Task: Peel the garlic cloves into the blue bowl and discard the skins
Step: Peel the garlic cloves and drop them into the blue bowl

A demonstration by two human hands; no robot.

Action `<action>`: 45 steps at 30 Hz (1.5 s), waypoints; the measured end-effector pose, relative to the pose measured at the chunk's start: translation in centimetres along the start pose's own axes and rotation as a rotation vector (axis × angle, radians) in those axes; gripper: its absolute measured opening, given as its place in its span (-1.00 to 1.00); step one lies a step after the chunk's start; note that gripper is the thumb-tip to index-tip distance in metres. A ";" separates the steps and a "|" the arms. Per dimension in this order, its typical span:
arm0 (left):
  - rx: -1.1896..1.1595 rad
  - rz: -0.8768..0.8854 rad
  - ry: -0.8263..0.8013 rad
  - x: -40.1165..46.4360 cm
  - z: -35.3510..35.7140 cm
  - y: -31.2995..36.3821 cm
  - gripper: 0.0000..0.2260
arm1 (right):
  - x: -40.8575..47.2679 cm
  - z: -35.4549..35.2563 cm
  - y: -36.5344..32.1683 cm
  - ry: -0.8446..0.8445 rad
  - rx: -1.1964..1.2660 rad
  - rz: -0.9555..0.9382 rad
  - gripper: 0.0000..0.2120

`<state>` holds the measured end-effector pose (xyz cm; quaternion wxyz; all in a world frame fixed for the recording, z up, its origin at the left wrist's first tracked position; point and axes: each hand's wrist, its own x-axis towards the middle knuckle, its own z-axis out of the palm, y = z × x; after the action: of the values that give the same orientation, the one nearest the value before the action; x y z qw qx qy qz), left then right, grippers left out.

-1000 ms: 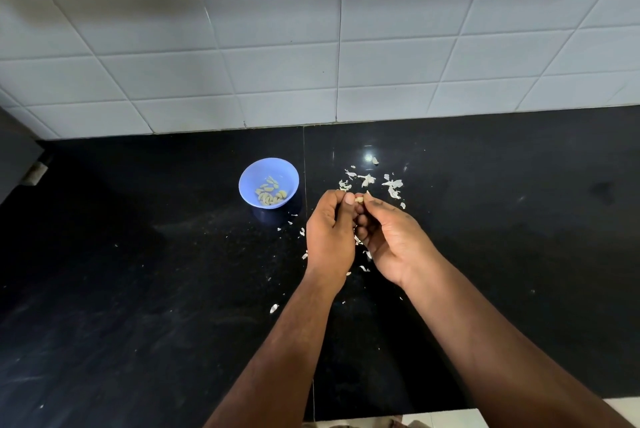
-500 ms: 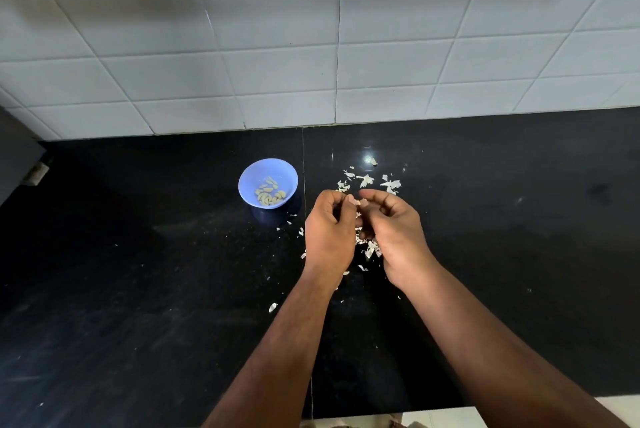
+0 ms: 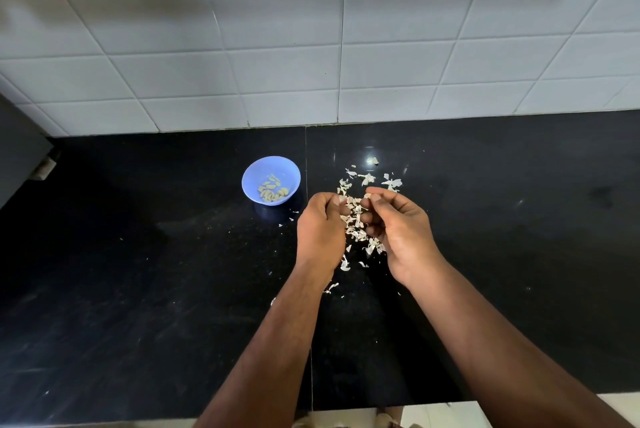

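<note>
Over black counter (image 3: 138, 289), head view: L hand (image 3: 320, 230) & R hand (image 3: 398, 230) both curled, fingertips near; grip contents unclear. Garlic skins (image 3: 355, 223) scattered between/beyond. Blue bowl (image 3: 251, 181) w/ peeled cloves (image 3: 273, 192) just left.

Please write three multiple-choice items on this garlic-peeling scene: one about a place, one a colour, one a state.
1. Where do the white papery garlic skins lie?
A. in the bowl
B. on the black stone countertop, right of the bowl
C. on the tiled wall

2. What colour is the small round plastic bowl?
A. red
B. green
C. blue

3. What does the bowl hold?
A. peeled pale garlic cloves
B. water
C. nothing

Answers: B, skins lie scattered between and beyond the hands; C, its rim is blue; A, yellowish cloves sit inside.
</note>
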<state>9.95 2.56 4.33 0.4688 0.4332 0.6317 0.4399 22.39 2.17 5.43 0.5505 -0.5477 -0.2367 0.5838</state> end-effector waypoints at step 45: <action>-0.190 -0.315 -0.280 0.6 -3.1 2.9 -0.57 | 0.7 1.3 -1.5 -0.218 -0.179 -0.073 -0.83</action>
<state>7.21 3.36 7.50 0.6535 0.3399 0.5761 0.3542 21.92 3.66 6.85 0.4915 -0.5190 -0.3657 0.5960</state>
